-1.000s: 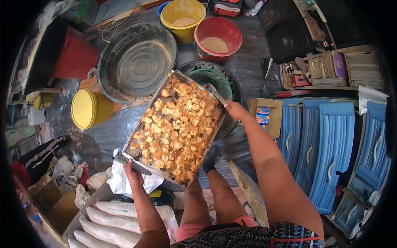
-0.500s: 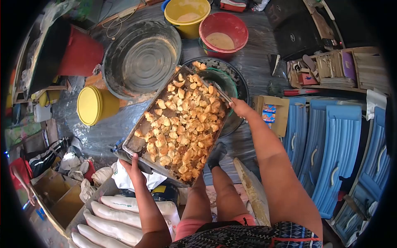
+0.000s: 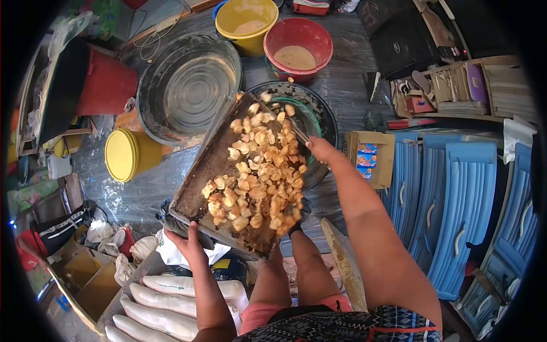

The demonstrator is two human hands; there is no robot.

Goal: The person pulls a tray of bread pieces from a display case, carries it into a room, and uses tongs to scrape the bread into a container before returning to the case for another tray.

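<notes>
Sliding toward the basin (image 3: 326, 117), fried pieces (image 3: 259, 174) have bared more tray (image 3: 199, 188).

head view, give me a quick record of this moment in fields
left hand: grips near end of baking tray
right hand: grips tray's far right edge
tray: tilted, far end down over green bowl
contents: golden fried pieces bunched toward the right side, some at the far lip
nearby: metal basin, red bucket, yellow bucket, yellow lidded tub

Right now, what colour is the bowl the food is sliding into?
Green: the bowl under the tilted tray has a green rim, best seen in the head view.
</notes>
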